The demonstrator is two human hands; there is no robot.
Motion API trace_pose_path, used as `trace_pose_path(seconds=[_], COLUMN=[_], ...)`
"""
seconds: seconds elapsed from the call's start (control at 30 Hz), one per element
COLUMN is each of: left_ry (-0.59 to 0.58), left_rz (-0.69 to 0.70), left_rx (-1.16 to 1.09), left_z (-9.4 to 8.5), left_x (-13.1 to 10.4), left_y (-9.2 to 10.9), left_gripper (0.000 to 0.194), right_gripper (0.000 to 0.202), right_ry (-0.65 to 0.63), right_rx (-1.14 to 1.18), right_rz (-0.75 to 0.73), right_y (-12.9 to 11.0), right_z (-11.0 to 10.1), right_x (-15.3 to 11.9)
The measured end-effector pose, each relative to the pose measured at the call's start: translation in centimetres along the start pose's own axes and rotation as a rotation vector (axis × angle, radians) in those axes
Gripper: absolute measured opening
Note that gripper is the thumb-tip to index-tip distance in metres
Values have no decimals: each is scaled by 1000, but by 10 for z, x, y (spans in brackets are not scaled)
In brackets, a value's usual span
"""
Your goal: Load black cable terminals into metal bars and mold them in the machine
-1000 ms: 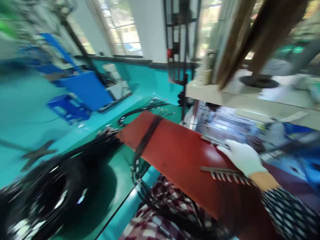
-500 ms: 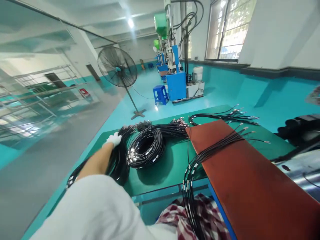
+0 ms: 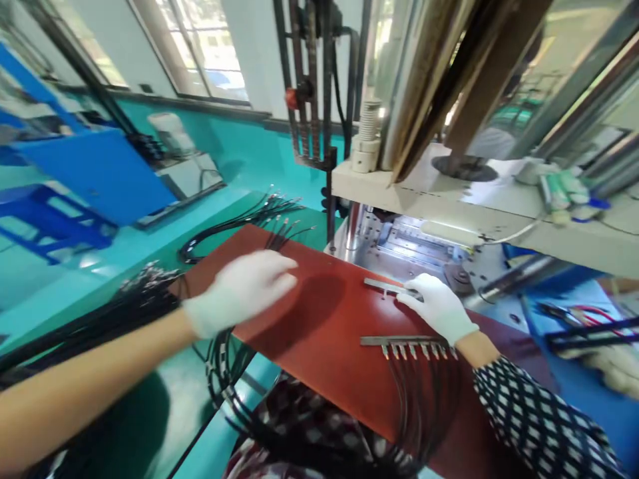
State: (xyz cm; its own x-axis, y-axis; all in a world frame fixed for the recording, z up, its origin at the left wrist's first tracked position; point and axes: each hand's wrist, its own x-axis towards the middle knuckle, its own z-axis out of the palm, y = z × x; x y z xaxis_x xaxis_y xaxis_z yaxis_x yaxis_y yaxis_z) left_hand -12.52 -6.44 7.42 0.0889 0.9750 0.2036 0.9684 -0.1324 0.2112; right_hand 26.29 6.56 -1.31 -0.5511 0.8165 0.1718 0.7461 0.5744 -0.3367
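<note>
So the person's sitting with a dark checked cloth across the lap, and a bunch of black cables with white tags droops down beside the near edge of a reddish-brown board. On the right part of that board there's a slim metal strip lying flat, with a row of metal-tipped cables lined up along it and trailing back toward the lap. Just beyond it is the right hand, white-gloved, patterned sleeve, thumb and fingers pinched on the end of a second metal bar, which sits right at the board's far edge. The left hand, also gloved, is over the left part of the board, kinda blurry, thumb and fingers apart with nothing visible in the grip; can't tell if it's touching the board or the cables there. Left of that, a pile of black cables lies on a green table. Past the board is a press with a shiny metal bed under a thick cream plate, and pliers sit off to the right on a blue surface. Farther back: a blue stool, a blue cabinet and a bright window.
</note>
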Motion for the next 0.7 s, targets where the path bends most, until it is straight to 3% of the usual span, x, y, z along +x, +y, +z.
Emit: trace_pose_path(seconds=[0.1, 0.17, 0.23, 0.4, 0.5, 0.57, 0.6, 0.7], left_ry=[-215, -222, -234, -216, -182, -158, -157, -187], left_rz=[309, 400, 483, 553, 593, 612, 618, 638], left_rx=[-99, -159, -219, -325, -377, -401, -405, -406], left_z=[82, 123, 146, 160, 162, 163, 164, 162], left_x=[59, 90, 111, 123, 121, 122, 122, 125], left_y=[71, 97, 102, 84, 79, 78, 78, 76], left_gripper=[59, 43, 26, 30, 31, 32, 34, 40], right_gripper=[33, 34, 33, 39, 40, 38, 36, 36], right_ry=[31, 31, 43, 156, 221, 343, 480, 706], right_rx=[132, 190, 263, 475, 556, 581, 584, 562], right_rz=[-9, 0, 20, 123, 177, 258, 330, 459], right_y=[2, 8, 14, 6, -10, -15, -14, -1], right_z=[-1, -3, -3, 0, -11, -28, -39, -68], right_x=[-4, -9, -10, -2, -7, -21, -32, -73])
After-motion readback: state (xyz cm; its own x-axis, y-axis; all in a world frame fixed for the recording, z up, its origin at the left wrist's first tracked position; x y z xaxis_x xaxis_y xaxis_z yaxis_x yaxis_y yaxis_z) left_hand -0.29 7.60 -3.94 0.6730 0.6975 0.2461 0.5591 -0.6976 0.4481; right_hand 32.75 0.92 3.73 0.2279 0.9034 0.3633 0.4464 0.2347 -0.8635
